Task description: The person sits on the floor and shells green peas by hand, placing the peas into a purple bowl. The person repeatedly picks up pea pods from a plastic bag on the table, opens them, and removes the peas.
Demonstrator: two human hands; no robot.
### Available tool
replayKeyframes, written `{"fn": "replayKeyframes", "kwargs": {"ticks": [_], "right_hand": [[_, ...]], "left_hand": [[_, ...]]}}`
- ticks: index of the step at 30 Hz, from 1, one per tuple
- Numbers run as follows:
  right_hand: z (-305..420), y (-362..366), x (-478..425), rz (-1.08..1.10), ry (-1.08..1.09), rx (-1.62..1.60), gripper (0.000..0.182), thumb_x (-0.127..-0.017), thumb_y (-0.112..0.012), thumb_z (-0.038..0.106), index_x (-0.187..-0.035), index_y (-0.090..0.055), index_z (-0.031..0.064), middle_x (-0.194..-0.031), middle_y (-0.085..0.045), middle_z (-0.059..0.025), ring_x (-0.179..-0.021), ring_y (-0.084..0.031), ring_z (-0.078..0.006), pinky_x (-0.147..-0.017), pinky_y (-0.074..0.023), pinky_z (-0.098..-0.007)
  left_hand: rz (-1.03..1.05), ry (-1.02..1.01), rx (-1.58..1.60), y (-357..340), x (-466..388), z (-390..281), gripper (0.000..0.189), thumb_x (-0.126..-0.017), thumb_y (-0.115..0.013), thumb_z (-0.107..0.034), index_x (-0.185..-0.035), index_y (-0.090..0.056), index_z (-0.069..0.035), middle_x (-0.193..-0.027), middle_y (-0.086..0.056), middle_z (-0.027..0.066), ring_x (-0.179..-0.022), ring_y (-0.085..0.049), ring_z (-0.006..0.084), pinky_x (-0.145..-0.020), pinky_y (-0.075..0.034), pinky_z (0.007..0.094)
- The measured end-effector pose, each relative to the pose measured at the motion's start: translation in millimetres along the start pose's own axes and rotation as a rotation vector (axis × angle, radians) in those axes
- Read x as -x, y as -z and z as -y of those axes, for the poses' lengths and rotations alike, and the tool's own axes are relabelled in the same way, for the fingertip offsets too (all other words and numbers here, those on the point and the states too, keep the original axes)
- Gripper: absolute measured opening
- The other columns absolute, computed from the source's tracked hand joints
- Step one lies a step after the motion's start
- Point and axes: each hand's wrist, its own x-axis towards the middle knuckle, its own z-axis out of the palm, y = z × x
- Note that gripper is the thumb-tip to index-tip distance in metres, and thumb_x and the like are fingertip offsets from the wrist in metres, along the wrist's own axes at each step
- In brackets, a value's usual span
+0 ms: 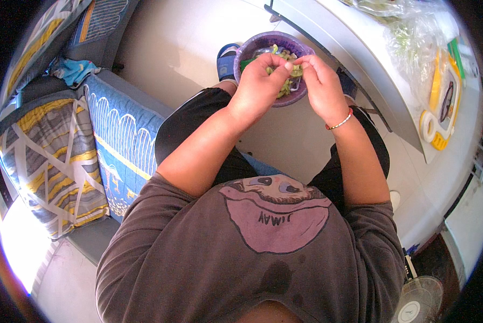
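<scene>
Over a purple plastic bucket (294,98) on the floor, my left hand (261,82) and my right hand (322,82) come together. On each, the thumb and forefinger are pinched, the fingertips of the two almost touching. Anything between them is too small to make out against the bucket's contents. Inside the bucket lie yellow-green vegetable scraps (283,89) and some clear plastic, partly hidden by my hands. The bucket stands between my feet, past my knees.
To the right, a white table (391,76) bears a clear plastic bag (415,48), a yellow-and-white package (439,127) and a white ring-shaped roll (428,126). A quilt-covered sofa (120,133) is on the left. Behind at right stands an electric fan (421,300).
</scene>
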Motion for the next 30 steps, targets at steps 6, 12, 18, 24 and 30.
{"fn": "replayKeyframes", "kwargs": {"ticks": [6,12,18,24,30], "right_hand": [[-8.4,21.0,-9.7,0.000,-0.226,-0.704,0.017,-0.088,-0.048,0.017,-0.088,-0.059,0.0038,-0.075,-0.055,0.0000,-0.060,-0.044,-0.0065,-0.052,-0.0355,-0.0211],[8.1,22.5,-8.9,0.046,-0.004,-0.577,0.008,-0.082,-0.062,0.012,-0.084,-0.061,0.0044,-0.070,-0.053,0.0009,-0.056,-0.043,-0.0065,-0.049,-0.0352,-0.0218],[13.1,16.3,-3.7,-0.057,0.333,0.104,0.009,-0.073,-0.068,0.008,-0.081,-0.064,0.0076,-0.065,-0.050,-0.0052,-0.051,-0.047,-0.0163,-0.048,-0.0378,-0.0269],[13.1,9.7,0.8,-0.128,0.500,0.298,0.012,-0.073,-0.068,0.010,-0.082,-0.061,0.0091,-0.071,-0.057,-0.0061,-0.060,-0.058,-0.0208,-0.053,-0.0456,-0.0321],[11.6,3.1,0.1,-0.073,0.284,0.144,0.014,-0.071,-0.069,0.009,-0.082,-0.060,0.0091,-0.070,-0.056,-0.0070,-0.059,-0.057,-0.0192,-0.054,-0.0460,-0.0302]], "left_hand": [[-0.030,-0.007,-0.036,-1.8,-0.8,-3.7,0.019,-0.089,-0.057,-0.021,-0.089,-0.056,-0.002,-0.079,-0.056,0.0005,-0.071,-0.049,0.0064,-0.063,-0.043,0.0215],[-0.038,-0.018,-0.039,-2.3,-2.2,1.2,0.019,-0.089,-0.057,-0.020,-0.088,-0.057,-0.001,-0.079,-0.057,0.0013,-0.071,-0.050,0.0070,-0.064,-0.044,0.0219],[-0.061,-0.070,-0.100,-0.7,-2.5,3.3,0.020,-0.090,-0.056,-0.021,-0.088,-0.057,-0.001,-0.079,-0.058,0.0019,-0.072,-0.051,0.0069,-0.064,-0.044,0.0225],[-0.072,-0.072,-0.098,0.1,-3.2,8.4,0.020,-0.090,-0.056,-0.021,-0.087,-0.057,-0.001,-0.076,-0.057,0.0009,-0.070,-0.049,0.0065,-0.062,-0.043,0.0225],[-0.123,-0.069,-0.109,0.4,-7.3,15.9,0.023,-0.087,-0.058,-0.020,-0.086,-0.059,0.004,-0.070,-0.062,0.0090,-0.066,-0.055,0.0112,-0.060,-0.046,0.0278]]}}
